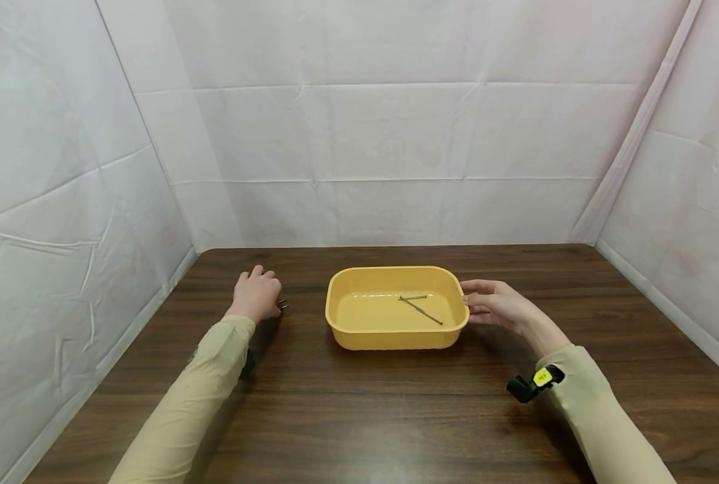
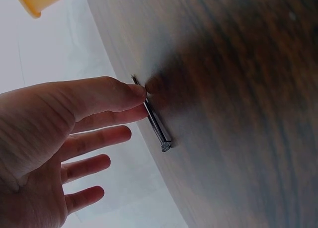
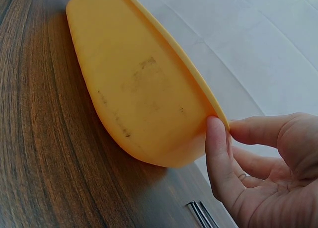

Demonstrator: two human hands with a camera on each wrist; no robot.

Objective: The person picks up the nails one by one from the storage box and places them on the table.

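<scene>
Beige sleeves frame the dark counter. Left hand, fingers nearly straight, touches loose nails under its fingertips. Just right of them, the yellow tub holds two nails; right hand pinches its rim.

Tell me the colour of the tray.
Yellow-orange, plain with a few dark smudges on its outer wall; the tray shows best in the right wrist view.

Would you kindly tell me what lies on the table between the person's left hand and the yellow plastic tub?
In the head view, only bare dark wooden table separates the left hand, touching metal nails, from the yellow plastic tub.
</scene>
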